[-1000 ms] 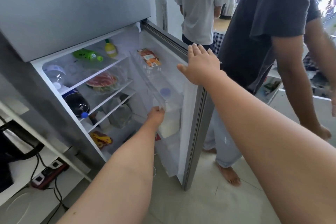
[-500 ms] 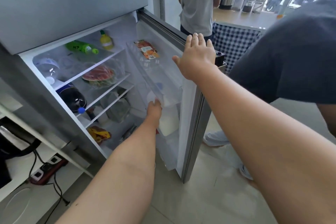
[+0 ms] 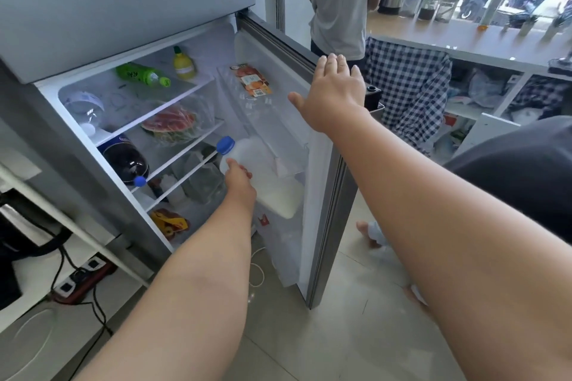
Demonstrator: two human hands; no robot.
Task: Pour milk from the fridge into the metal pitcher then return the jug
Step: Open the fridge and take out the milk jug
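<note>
Fridge door (image 3: 312, 164) open, swung toward 1 o'clock. Left hand (image 3: 240, 184) is inside the door bin area, fingers wrapped around the milk jug (image 3: 272, 182) at its handle side; grip looks closed, though the fingertips are hidden behind the jug. Jug is tilted, blue cap (image 3: 225, 144) pointing to 10 o'clock, base low in the door shelf (image 3: 292, 161) toward 4 o'clock. Milk level visible in the lower part of the jug.

Right hand (image 3: 332, 96) flat on the top edge of the door at 12 o'clock from the jug, fingers spread and extended, holding nothing, palm resting against the door.

Fridge interior at 9–10 o'clock of the jug: green bottle (image 3: 142, 74) lying on the top shelf, yellow lemon-shaped bottle (image 3: 183, 63) upright just beside it, wrapped watermelon slice (image 3: 170, 124) on the shelf below, dark soda bottle (image 3: 125, 161) on its side with its blue cap outward. Orange-labelled packet (image 3: 251, 80) in the upper door bin.

Person in a grey shirt (image 3: 340, 0) stands at 12 o'clock beyond the door, beside a worktop (image 3: 464, 40) with jars on it. Power strip (image 3: 82, 280) on the floor at 8 o'clock. Metal pitcher not identifiable here.
</note>
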